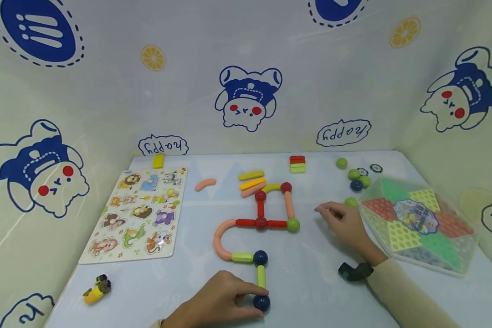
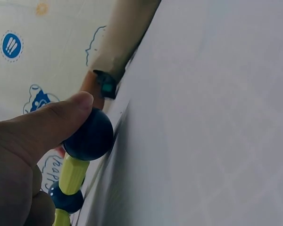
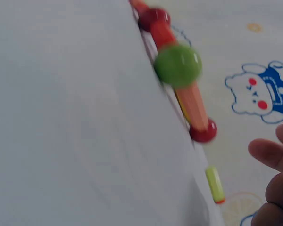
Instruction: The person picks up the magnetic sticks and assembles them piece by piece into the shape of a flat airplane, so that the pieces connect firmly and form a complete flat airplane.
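Note:
My left hand (image 1: 223, 298) pinches a dark blue ball (image 1: 262, 303) at the near end of a joined chain of rods and balls. In the left wrist view, the thumb lies on that ball (image 2: 89, 135). A light green rod (image 1: 261, 276) links it to another blue ball (image 1: 260, 258). Beyond, a peach curved rod (image 1: 218, 239) leads to a closed loop with a red ball (image 1: 261, 223) and a green ball (image 1: 293, 225) at its corners. My right hand (image 1: 344, 225) holds nothing, its fingers loosely bent, right of the loop.
Loose green balls (image 1: 342, 163) and a blue one (image 1: 356, 185) lie at the back right, beside a clear-lidded box (image 1: 418, 223). Yellow rods (image 1: 251, 175) and red rods (image 1: 297, 158) lie behind the loop. An animal picture board (image 1: 137, 214) and a small toy vehicle (image 1: 97, 289) are left.

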`<state>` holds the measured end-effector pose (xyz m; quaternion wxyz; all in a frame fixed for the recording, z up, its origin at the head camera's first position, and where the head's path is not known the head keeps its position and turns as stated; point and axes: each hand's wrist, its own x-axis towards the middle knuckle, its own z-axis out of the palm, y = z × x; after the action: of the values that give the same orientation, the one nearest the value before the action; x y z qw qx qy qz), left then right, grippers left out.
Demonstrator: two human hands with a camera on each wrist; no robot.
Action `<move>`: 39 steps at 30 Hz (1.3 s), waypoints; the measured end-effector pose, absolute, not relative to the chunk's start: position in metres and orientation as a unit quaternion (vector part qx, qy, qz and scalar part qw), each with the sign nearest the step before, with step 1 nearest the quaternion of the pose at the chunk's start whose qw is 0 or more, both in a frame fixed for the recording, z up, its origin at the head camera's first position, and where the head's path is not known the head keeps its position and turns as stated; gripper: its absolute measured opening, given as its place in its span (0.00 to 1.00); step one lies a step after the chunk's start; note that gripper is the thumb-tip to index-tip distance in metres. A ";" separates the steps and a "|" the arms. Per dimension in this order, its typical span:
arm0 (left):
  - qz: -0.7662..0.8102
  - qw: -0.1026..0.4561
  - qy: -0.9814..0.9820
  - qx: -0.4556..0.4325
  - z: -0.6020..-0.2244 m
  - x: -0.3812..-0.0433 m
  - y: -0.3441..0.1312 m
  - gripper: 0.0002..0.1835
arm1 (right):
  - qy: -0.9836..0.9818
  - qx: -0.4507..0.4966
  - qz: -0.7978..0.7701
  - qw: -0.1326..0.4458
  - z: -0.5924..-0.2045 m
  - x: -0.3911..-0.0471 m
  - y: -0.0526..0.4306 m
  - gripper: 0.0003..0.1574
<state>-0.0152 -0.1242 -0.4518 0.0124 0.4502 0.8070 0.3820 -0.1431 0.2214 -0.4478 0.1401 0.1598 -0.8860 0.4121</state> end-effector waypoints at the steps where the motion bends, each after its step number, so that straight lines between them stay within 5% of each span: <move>1: 0.381 0.014 0.807 0.450 -0.452 -0.015 -0.124 0.17 | -0.889 0.147 0.413 0.129 -0.447 -0.150 0.228 0.10; 17: 0.378 0.041 0.813 0.441 -0.452 -0.018 -0.124 0.18 | -0.910 0.127 0.382 0.102 -0.423 -0.231 0.237 0.24; 26: 0.387 0.053 0.810 0.438 -0.451 -0.018 -0.123 0.18 | -0.949 0.139 0.274 0.073 -0.431 -0.281 0.226 0.20; 39: 0.390 0.065 0.812 0.429 -0.453 -0.017 -0.123 0.18 | -0.966 0.139 0.217 0.026 -0.431 -0.301 0.210 0.19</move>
<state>-0.0171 -0.1233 -0.4525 0.0645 0.4288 0.8122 0.3903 -0.3013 0.2098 -0.4312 0.0263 0.1394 -0.9659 0.2165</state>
